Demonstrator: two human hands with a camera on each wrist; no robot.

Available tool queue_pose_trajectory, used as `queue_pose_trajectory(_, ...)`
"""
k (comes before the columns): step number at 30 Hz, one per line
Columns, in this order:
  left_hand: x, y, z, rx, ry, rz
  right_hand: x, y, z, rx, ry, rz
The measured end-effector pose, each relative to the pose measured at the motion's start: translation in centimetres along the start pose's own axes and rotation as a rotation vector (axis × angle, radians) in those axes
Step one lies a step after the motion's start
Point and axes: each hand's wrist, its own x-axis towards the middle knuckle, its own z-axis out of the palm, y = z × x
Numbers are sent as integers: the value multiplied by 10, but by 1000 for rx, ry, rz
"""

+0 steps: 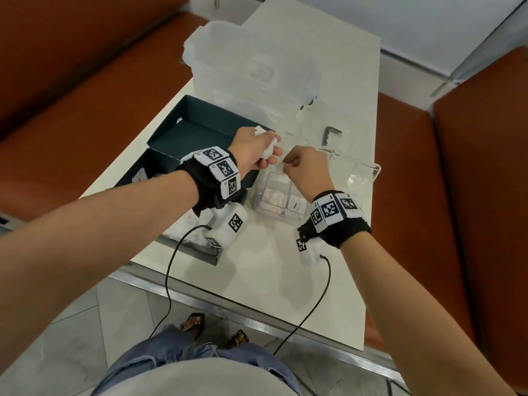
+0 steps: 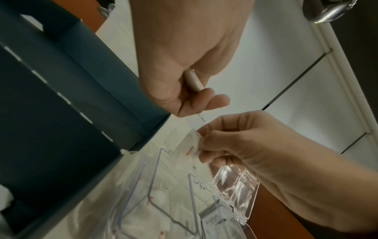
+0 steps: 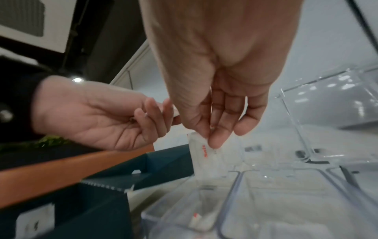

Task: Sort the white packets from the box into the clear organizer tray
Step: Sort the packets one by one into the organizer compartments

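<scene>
Directly below the right hand (image 3: 216,67), the clear plastic organizer tray (image 3: 231,190) sits on the white counter (image 1: 257,270), with white packets lying in its near compartments. The right fingers (image 3: 216,140) pinch the top edge of a small flat white packet with red print (image 3: 201,155), which hangs just above a compartment. Just left of them, the left hand (image 1: 254,147) curls around a bunch of white packets (image 1: 267,144), above the edge of the dark teal cardboard box (image 1: 197,124).
</scene>
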Motion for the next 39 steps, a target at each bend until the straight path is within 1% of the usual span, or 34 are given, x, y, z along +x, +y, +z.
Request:
queue_pose_trajectory(2, -1, 1, -2, -9, -3, -1, -4, 2, 5, -89, 16, -44)
queue_pose_trajectory(9, 1, -2, -5, 1, 4, -18, -12, 8, 33, -423, 5, -98)
queue_pose_trajectory(16, 4, -4, -8, -36, -14, -34, -5, 8, 42, -562, 3, -141)
queue_pose_trajectory(20, 4, -6, -11, -87, -106, -74, -5, 10, 44, -591, -11, -150)
queue_pose_trajectory(23, 6, -10, -15, -96, -223, -129, -6, 13, 42, -578, -9, -149)
queue_pose_trajectory(25, 8, -10, -19, -120, -260, -147, -7, 14, 39, -567, -12, -140)
queue_pose_trajectory(28, 11, -10, -27, -96, -295, -116, -9, 15, 34, -563, -31, -161)
queue_pose_trajectory(31, 12, -13, -34, 18, -329, -85, -12, 14, 24, -540, -55, -190)
queue_pose_trajectory(33, 11, -14, -36, 99, -313, -61, -12, 12, 13, -462, -37, -179)
queue_pose_trajectory(35, 11, -15, -35, 161, -289, -33, -12, 10, -3, -348, 13, -145)
queue_pose_trajectory(39, 8, -12, -18, 199, -287, 17, -13, 9, -42, -11, 143, -83)
